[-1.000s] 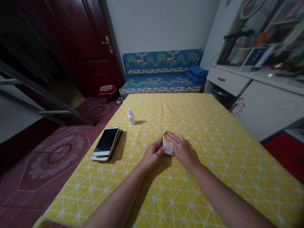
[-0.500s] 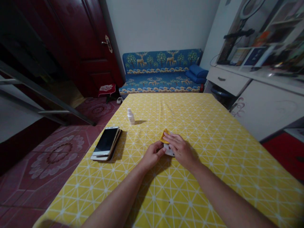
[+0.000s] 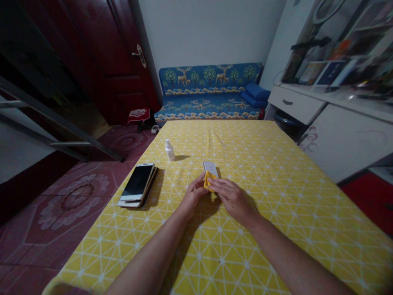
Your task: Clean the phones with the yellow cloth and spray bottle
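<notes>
On the tablecloth [image 3: 276,229], left hand [image 3: 193,193] and right hand [image 3: 233,199] narrowly pinch a yellow cloth [image 3: 208,181], with a phone [image 3: 210,168] lengthwise just beyond

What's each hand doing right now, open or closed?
Left hand: grip half closed against the yellow cloth; cannot tell if it's holding it.
Right hand: fingers on the cloth, grip cannot be told.

- a stack of smartphones [image 3: 136,185] on the yellow patterned tablecloth [image 3: 276,221], screen up
- a small white bottle [image 3: 170,150] standing upright beyond it
- a blue deer-print sofa [image 3: 208,88] against the far wall
- a dark red door [image 3: 119,69] with a metal handle
- a white drawer unit [image 3: 295,103] at the right
</notes>
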### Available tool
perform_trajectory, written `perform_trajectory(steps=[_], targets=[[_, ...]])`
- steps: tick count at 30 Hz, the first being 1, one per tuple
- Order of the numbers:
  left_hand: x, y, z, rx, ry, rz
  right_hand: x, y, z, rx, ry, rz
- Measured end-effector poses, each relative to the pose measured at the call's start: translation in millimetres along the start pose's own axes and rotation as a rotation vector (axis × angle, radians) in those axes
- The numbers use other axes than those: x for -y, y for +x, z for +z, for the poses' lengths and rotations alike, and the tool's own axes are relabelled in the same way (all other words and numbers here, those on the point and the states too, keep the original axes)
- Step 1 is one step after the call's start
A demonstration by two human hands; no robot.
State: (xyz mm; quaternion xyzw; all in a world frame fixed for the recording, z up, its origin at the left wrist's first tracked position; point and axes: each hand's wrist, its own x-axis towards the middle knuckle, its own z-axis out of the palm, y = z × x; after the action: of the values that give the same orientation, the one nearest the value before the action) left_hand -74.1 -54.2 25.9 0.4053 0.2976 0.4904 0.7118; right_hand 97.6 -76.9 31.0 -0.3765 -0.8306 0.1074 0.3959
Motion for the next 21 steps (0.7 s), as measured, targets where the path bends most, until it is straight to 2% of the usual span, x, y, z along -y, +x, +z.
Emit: perform_trajectory(steps=[3, 8, 17, 21], targets=[[3.4, 0.7, -3.0, -0.105, -0.033, -0.003, -0.7, -0.9, 0.8, 0.008, -0.014, -0.016], [5.8, 2.0, -4.8, -0.205, -0.052, -0.023, -0.7, -1.5, 1.5, 0.030, -0.061, -0.041], [2.6, 3.3, -5.2, -0.169, -0.008, -0.004, -1.3, -5.1, 6.0, 0.095, -0.180, -0.062], [1.1, 2.6, -4.3, -0.201, -0.016, -0.006, 1.2, -5.9, 5.9, 0.122, -0.183, -0.061]])
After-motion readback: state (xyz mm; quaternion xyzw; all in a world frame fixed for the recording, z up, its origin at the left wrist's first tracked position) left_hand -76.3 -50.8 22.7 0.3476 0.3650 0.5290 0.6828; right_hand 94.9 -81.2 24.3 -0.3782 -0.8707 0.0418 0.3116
